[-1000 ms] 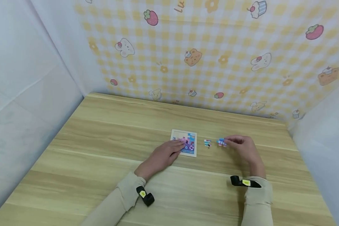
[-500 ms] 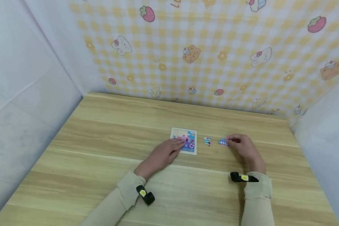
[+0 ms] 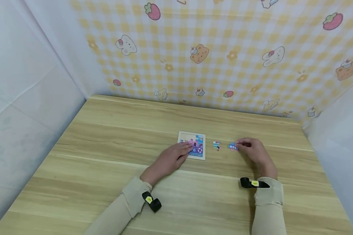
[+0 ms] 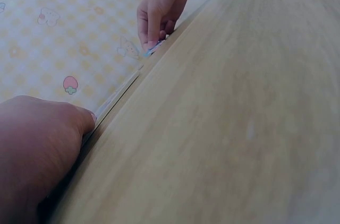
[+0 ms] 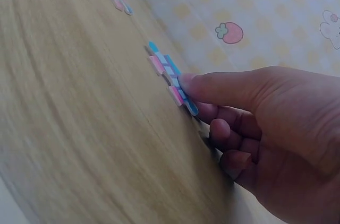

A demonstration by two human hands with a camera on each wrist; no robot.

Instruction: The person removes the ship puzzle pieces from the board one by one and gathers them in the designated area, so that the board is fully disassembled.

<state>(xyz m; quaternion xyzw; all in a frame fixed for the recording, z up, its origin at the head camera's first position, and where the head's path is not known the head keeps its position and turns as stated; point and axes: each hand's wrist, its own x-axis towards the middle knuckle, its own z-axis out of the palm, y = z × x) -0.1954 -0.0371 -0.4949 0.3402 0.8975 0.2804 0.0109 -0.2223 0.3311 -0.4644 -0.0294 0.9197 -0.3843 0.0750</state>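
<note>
A square puzzle tray (image 3: 204, 147) with a pale frame lies on the table in the head view, partly filled with a blue, pink and purple picture. My left hand (image 3: 172, 160) rests on its left side with fingers extended, covering part of the picture. To the tray's right, my right hand (image 3: 254, 151) pinches a blue and pink puzzle piece (image 3: 232, 146) at its right end. The right wrist view shows the thumb on top of this puzzle piece (image 5: 169, 72), held at the tabletop. Between tray and hand lies another puzzle piece (image 3: 217, 145), striped blue and white.
The wood-grain table (image 3: 120, 130) backs onto a yellow checked cloth (image 3: 176, 58) with cartoon prints. White sheeting (image 3: 32, 81) hangs at the left, and more stands at the right. A black wrist camera (image 3: 151, 202) sits on each sleeve cuff.
My right hand has shifted slightly right with the pinched puzzle piece, a little farther from the loose one. My left hand stays on the tray. The head view has tilted slightly.
</note>
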